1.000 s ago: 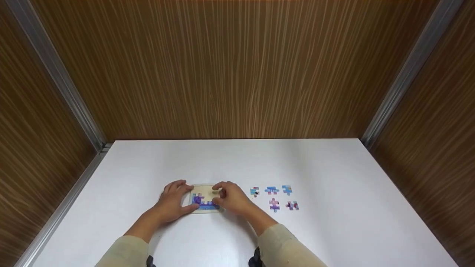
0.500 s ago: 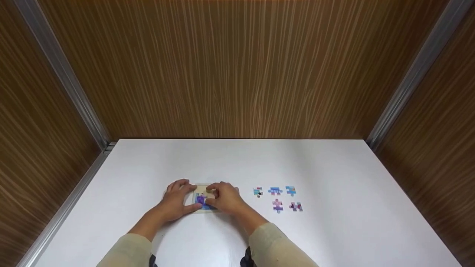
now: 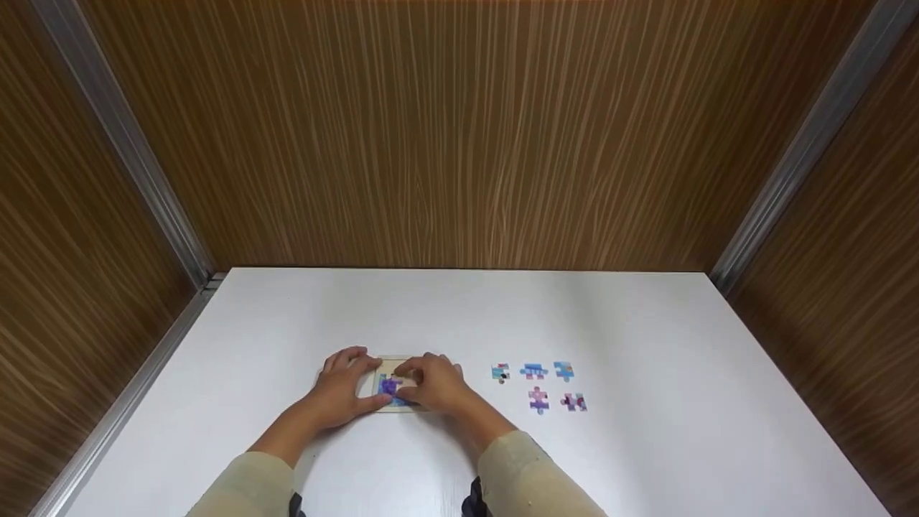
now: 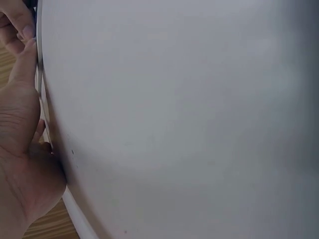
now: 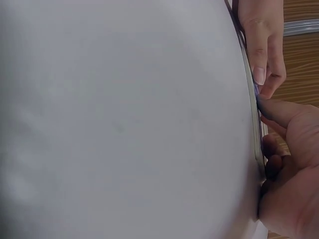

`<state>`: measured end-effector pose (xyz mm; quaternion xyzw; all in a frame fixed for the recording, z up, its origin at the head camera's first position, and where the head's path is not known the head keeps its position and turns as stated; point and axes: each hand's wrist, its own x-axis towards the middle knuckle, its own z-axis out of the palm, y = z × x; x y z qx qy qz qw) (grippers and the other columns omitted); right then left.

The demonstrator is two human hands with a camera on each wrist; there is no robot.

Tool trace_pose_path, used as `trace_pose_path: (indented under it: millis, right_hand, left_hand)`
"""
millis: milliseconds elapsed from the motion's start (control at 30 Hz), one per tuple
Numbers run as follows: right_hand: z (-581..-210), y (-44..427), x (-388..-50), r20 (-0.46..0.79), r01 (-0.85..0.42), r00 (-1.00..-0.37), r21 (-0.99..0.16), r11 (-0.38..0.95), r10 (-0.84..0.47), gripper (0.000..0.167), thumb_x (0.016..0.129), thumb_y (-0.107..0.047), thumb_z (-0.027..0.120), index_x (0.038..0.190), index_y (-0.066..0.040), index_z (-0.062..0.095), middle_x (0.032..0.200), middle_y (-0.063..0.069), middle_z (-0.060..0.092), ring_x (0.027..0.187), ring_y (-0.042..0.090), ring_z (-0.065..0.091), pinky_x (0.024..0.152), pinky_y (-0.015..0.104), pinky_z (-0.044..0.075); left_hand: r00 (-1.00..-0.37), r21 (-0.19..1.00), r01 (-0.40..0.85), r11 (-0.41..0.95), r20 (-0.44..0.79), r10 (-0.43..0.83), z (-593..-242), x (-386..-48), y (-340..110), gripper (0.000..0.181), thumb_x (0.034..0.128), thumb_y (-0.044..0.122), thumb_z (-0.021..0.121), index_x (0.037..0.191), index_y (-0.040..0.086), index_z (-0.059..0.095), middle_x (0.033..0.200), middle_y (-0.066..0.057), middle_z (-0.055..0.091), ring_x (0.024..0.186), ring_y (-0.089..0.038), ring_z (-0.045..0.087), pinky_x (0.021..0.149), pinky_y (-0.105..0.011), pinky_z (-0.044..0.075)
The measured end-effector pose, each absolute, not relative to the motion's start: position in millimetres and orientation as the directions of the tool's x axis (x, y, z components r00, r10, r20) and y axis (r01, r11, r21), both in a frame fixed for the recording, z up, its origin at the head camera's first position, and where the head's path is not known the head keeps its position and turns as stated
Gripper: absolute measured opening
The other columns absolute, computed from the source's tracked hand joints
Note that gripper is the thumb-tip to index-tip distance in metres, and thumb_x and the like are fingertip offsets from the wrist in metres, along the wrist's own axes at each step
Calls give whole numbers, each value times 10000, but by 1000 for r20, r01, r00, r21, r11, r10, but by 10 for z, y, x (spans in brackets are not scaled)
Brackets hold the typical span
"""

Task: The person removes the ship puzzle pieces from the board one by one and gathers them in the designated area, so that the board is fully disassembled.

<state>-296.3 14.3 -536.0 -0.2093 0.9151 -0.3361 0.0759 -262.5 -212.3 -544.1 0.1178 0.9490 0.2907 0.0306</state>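
A small wooden puzzle tray (image 3: 393, 358) lies on the table, partly filled with purple and blue pieces (image 3: 390, 386) along its lower left. My left hand (image 3: 339, 391) rests at the tray's left side, fingers spread, thumb straight on the lower border and a fingertip by the upper left corner. Over the tray's right part, my right hand (image 3: 436, 386) pinches a puzzle piece between thumb and forefinger; the fingers hide most of it. Both wrist views catch the tray only edge-on: the left thumb (image 5: 259, 64) touches it, and the right thumb (image 5: 279, 110) meets its edge.
Several loose jigsaw pieces lie to the right of the tray, among them a blue one (image 3: 533, 371), a pink and purple one (image 3: 538, 400) and a dark-marked one (image 3: 574, 402). Wood-grain panels (image 3: 459, 136) wall in the white table (image 3: 646, 359).
My right hand has moved left over the tray with the puzzle piece, up to the purple pieces, and then barely shifts. My left hand stays on the tray's left side. The view has shifted slightly.
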Motion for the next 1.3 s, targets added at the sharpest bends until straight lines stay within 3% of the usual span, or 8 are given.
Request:
trace_pose_path:
  millis: [467, 867, 1300]
  right_hand:
    - [-5339, 102, -2959, -60, -262, -913, -672, 693, -403, 274, 944, -262, 850, 1213, -275, 801, 919, -68, 564, 928, 152, 505, 923, 417, 346]
    - [-5365, 75, -2949, -1, -239, -941, -708, 664, -340, 196, 945, -197, 843, 1115, -293, 815, 880, -59, 592, 877, 129, 535, 913, 415, 351]
    - [-5385, 44, -2928, 29, -230, -957, -683, 693, -288, 164, 961, -199, 828, 1077, -314, 818, 883, -59, 629, 938, 170, 591, 926, 440, 389]
  left_hand:
    - [-973, 569, 193, 799, 5, 231, -5412, -2621, -2134, 718, 936, 493, 834, 1504, 120, 603, 1695, -228, 380, 1600, -528, 262, 1252, -763, 294]
    - [-973, 578, 181, 795, -11, 230, -5458, -2648, -2134, 744, 942, 536, 813, 1524, 131, 586, 1715, -213, 354, 1620, -521, 221, 1277, -761, 251]
    - [-973, 571, 194, 798, 7, 231, -5441, -2653, -2114, 729, 931, 521, 831, 1501, 125, 608, 1693, -219, 385, 1597, -523, 269, 1258, -756, 287]
